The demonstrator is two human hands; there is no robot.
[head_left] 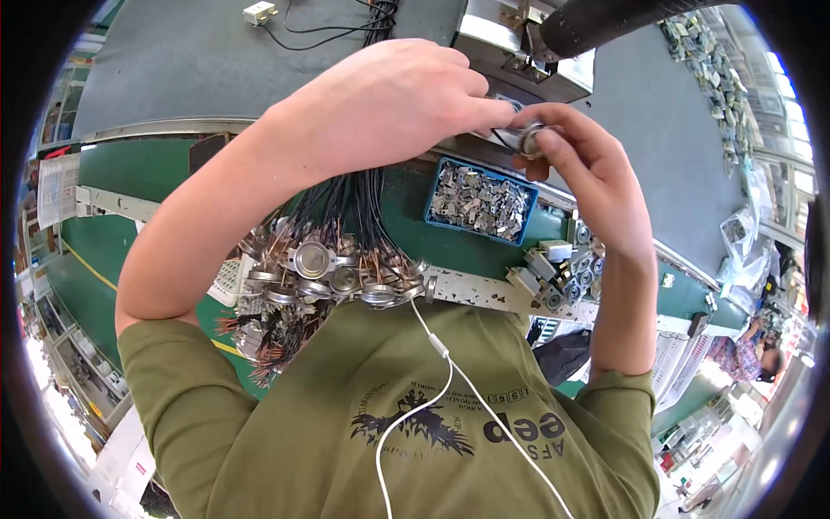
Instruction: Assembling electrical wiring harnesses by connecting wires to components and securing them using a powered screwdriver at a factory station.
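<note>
While left hand (424,91) hides its grip, right hand (590,154) pinches metal cap (533,139) near tray (529,217).

Factory workshop: tray of metal parts (481,201)

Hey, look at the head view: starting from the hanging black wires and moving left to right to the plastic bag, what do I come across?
Black wires with round metal cups → left hand → right hand, with a round metal part in its grip → clear plastic bag.
</note>
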